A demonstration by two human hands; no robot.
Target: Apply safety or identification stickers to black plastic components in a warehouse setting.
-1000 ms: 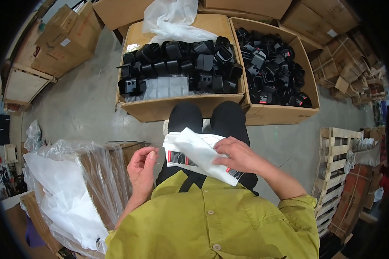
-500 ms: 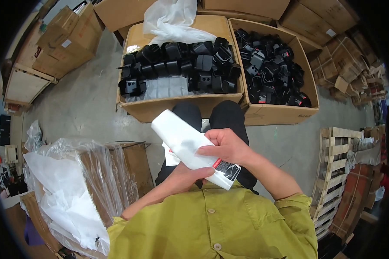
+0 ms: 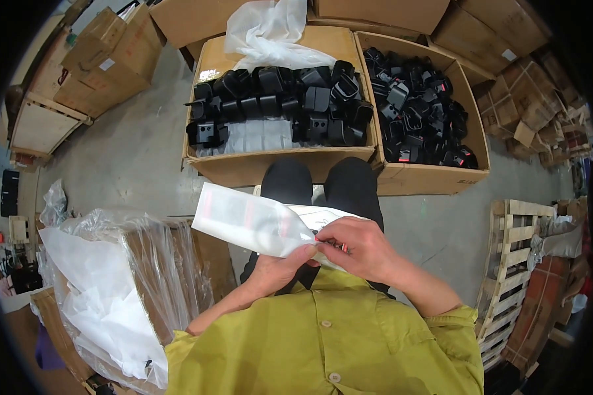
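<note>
A whitish strip of stickers [image 3: 244,220] stretches over my lap, its pale back upward, with faint label shapes showing through. My left hand [image 3: 280,268] grips its right end, thumb on top. At that same end my right hand [image 3: 359,249] is closed, fingertips pinching a black-and-red sticker [image 3: 331,245] that is mostly hidden by the fingers. Whether this sticker is still on the strip, I cannot tell. Under my hands, more white sheets [image 3: 310,214] lie across my thighs.
Ahead stands an open carton [image 3: 244,164] with rows of black plastic parts [image 3: 270,80] and clear plastic film. To its right, another carton [image 3: 435,179] holds a heap of similar black parts. A plastic-wrapped box [image 3: 158,276] sits at left, a wooden pallet [image 3: 507,263] at right.
The strip has swung to the left and bent at its right end. My right hand has moved from the strip's middle to pinch the sticker at that end.
</note>
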